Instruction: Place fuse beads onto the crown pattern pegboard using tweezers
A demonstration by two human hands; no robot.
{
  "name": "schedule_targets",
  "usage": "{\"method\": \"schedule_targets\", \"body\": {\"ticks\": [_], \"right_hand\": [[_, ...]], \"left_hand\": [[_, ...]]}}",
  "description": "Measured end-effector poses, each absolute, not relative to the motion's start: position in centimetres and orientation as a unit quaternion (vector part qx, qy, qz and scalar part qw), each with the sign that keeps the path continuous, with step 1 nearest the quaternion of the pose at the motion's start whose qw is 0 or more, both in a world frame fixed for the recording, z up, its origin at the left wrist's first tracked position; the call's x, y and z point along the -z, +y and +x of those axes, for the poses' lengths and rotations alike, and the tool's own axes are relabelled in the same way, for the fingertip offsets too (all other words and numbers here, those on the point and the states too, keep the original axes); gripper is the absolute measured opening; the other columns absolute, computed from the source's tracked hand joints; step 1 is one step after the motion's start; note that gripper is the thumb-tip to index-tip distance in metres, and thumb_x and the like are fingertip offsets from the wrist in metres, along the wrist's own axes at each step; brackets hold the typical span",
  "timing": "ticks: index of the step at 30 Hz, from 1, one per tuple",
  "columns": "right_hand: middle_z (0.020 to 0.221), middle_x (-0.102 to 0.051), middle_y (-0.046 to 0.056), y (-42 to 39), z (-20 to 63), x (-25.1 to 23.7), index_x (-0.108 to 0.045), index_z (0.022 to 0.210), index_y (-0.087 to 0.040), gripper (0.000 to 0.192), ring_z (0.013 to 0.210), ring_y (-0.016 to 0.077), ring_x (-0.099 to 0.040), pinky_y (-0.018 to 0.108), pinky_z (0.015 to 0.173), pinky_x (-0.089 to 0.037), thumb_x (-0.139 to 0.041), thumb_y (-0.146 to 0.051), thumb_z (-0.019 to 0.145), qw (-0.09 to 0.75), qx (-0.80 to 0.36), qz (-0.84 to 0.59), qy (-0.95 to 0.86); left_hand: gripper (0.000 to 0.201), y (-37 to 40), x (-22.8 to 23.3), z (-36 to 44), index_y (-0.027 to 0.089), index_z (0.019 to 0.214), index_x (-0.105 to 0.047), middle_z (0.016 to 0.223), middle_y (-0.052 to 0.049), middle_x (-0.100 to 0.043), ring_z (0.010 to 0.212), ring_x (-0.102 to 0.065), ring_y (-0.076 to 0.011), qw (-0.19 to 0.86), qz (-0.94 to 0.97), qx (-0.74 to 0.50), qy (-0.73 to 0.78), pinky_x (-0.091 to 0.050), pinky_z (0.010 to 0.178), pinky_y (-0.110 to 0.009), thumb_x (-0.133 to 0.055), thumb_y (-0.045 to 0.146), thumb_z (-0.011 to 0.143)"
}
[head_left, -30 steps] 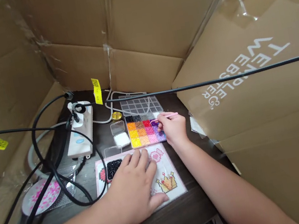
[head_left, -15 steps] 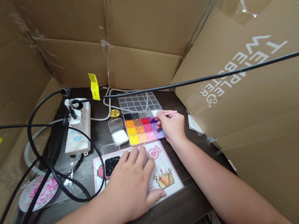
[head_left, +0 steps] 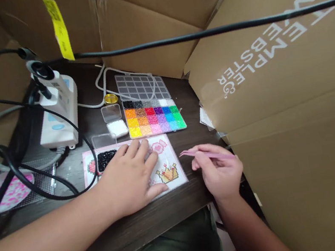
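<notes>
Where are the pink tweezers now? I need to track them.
In the head view, the pink tweezers are in the right hand, right of the bead pegboard.

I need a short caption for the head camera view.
Left hand flat on bead pegboard; right hand holds pink tweezers.

Bare forearms, no sleeves or jewellery on hands (head_left: 131,179), green shorts w/ grey hem.
</notes>
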State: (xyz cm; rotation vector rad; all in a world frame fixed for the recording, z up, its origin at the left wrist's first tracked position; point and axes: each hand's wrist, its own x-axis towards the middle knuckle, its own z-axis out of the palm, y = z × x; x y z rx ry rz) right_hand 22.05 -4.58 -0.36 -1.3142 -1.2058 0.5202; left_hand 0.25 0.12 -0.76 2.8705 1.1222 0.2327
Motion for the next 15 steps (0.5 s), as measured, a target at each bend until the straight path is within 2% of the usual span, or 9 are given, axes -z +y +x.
{"method": "schedule_targets", "body": {"ticks": [3, 8, 15], "right_hand": [[0.073, -0.073, 0.004, -5.9, 22.4, 1.1, -0.078, 0.087, -0.018, 0.008, 0.051, 0.0118, -0.061, 0.025, 0.048, -0.052, -0.071, -0.023, 0.086, 0.541, -0.272, -0.577, -0.548], [0.076, -0.074, 0.005, -4.9, 23.0, 1.7, -0.080, 0.081, -0.021, 0.010, 0.050, 0.0108, -0.057, 0.024, 0.047, -0.049, -0.074, -0.028, 0.084, 0.515, -0.353, -0.581, -0.522], [0.075, -0.074, 0.005, -4.9, 23.0, 1.8, -0.081, 0.081, -0.022, 0.009, 0.050, 0.0117, -0.057, 0.025, 0.047, -0.048, -0.075, -0.028, 0.083, 0.505, -0.352, -0.593, -0.519]], "left_hand": [[0.076, 0.1, 0.7, 0.3, 0.015, 0.135, -0.058, 0.146, -0.024, -0.048, 0.135, -0.043, -0.0430, 0.028, 0.927, -0.072, 0.366, -0.037, 0.105, -0.054, -0.048, 0.073, 0.087], [0.076, 0.1, 0.6, 0.3, 0.015, 0.134, -0.058, 0.147, -0.024, -0.046, 0.135, -0.043, -0.0428, 0.025, 0.928, -0.061, 0.366, -0.037, 0.106, -0.054, -0.045, 0.074, 0.087], [0.076, 0.2, 0.5, 0.3, 0.016, 0.134, -0.057, 0.146, -0.024, -0.046, 0.134, -0.043, -0.0418, 0.016, 0.930, -0.049, 0.365, -0.037, 0.105, -0.053, -0.043, 0.075, 0.088]]}}
